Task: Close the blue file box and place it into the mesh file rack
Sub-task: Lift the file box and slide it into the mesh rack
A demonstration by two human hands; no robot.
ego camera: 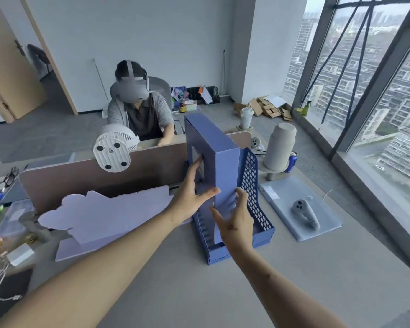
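Note:
The blue file box (224, 159) stands upright and shut inside the blue mesh file rack (253, 188) on the grey desk. My left hand (192, 190) grips the box's left side, fingers flat on its face and thumb on the front spine. My right hand (234, 216) is at the lower front of the box, fingers spread and touching its spine and right face. The rack's mesh wall rises to the right of the box; the rack's base is partly hidden behind my right hand.
A pale purple blurred board (104, 216) lies left of the rack. A grey controller (304, 213) rests on a folder at right. A desk divider (81, 178) with a fan (114, 150) stands behind; a person sits beyond it. A grey bottle (279, 147) and can (291, 162) stand by the window.

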